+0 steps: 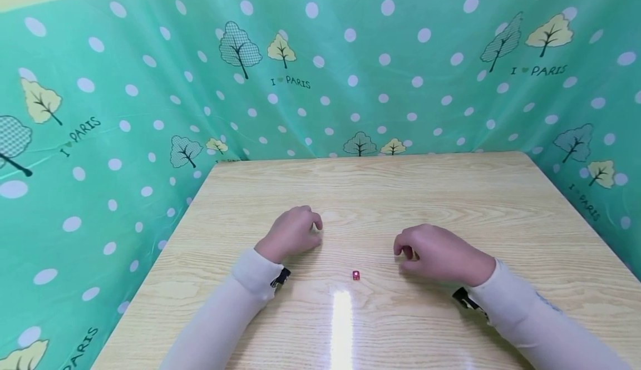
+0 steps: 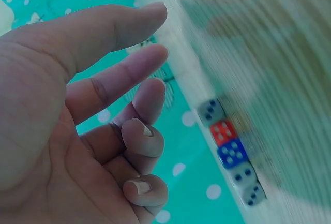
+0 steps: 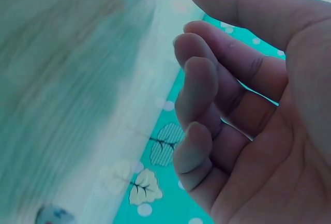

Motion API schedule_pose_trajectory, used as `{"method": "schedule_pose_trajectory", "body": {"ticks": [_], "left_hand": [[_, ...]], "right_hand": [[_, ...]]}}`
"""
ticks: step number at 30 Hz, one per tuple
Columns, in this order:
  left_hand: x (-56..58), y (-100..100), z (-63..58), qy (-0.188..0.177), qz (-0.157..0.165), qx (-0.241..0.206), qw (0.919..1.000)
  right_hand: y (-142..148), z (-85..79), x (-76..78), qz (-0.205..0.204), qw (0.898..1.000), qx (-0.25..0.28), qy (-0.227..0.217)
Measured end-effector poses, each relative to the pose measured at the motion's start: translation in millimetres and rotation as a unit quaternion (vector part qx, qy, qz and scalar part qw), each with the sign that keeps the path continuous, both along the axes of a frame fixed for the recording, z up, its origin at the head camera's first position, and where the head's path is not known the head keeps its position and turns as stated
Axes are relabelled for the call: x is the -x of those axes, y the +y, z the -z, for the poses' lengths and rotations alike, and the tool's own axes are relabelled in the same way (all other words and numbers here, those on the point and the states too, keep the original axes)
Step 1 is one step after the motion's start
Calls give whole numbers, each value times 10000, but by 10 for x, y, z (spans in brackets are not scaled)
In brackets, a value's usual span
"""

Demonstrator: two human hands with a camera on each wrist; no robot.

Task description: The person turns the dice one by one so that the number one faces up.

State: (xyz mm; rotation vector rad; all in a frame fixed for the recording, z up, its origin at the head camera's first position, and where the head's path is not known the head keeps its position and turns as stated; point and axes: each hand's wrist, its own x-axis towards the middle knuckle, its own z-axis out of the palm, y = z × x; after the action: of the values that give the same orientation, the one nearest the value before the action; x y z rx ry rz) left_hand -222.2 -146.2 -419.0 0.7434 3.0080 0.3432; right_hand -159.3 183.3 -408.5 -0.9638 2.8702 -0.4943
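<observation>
My left hand (image 1: 292, 232) hovers over the table left of centre with its fingers loosely bent, holding nothing. To the right, my right hand (image 1: 440, 252) has its fingers curved inward and its thumb apart from them, with nothing held. Between the hands and a little nearer to me is a small red die (image 1: 356, 275) with a white dot on top. The left wrist view shows several dice in one line face to face: a grey die (image 2: 211, 110), a red die (image 2: 223, 132), a blue die (image 2: 232, 153) and pale ones (image 2: 245, 174). Part of a greyish die (image 3: 55, 214) appears low in the right wrist view.
The light wood-grain table (image 1: 370, 192) reaches back to a green dotted curtain (image 1: 350, 58) printed with trees, which also hangs along both sides. A bright light reflection (image 1: 342, 325) lies on the near tabletop. Dark wrist straps (image 1: 281, 277) show at the cuffs.
</observation>
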Motion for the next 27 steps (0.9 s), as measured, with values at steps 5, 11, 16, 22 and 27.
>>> {"method": "schedule_pose_trajectory", "body": {"ticks": [5, 11, 16, 22, 27], "left_hand": [[-103, 118, -29, 32, 327, 61, 9994], [-228, 231, -12, -97, 659, -4, 9978], [-332, 320, -10, -348, 979, -27, 9946], [-417, 404, 1, -425, 1306, 33, 9905], [-473, 464, -5, -464, 1396, 124, 9890]], "right_hand": [[134, -43, 21, 129, 9998, -68, -99], [287, -67, 43, 271, 9995, -136, -112], [404, -104, 62, 426, 9986, -178, -263], [539, -170, 101, 636, 9963, -311, -477], [653, -176, 156, 725, 9941, -461, -665]]}}
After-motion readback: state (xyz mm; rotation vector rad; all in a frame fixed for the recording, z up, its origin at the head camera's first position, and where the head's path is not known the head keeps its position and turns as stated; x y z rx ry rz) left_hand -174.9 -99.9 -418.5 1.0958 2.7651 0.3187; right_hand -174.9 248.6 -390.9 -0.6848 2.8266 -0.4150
